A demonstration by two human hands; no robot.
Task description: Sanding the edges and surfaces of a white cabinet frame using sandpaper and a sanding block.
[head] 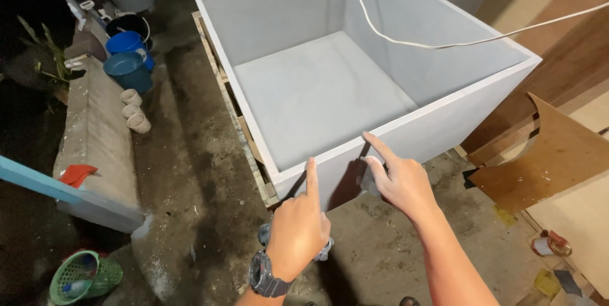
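The box (330,84) is open on top and bare inside — a hand could drop straight in. A white cord (406,42) sags across its far right corner and crosses that way in. Both hands sit at the near wall: the left hand (297,233) with forefinger on the rim, the right hand (396,179) likewise, pressing a pale pad (370,176) against the outer face. Left of the box lies a strip of bare floor (184,153) — edged by buckets (130,58) and a concrete ledge (95,134). Plywood (552,160) crowds the right side.

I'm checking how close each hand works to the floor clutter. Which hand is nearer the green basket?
Left. The left hand, index finger on the grey box's front edge, is on the green basket's side; the right hand is farther right.
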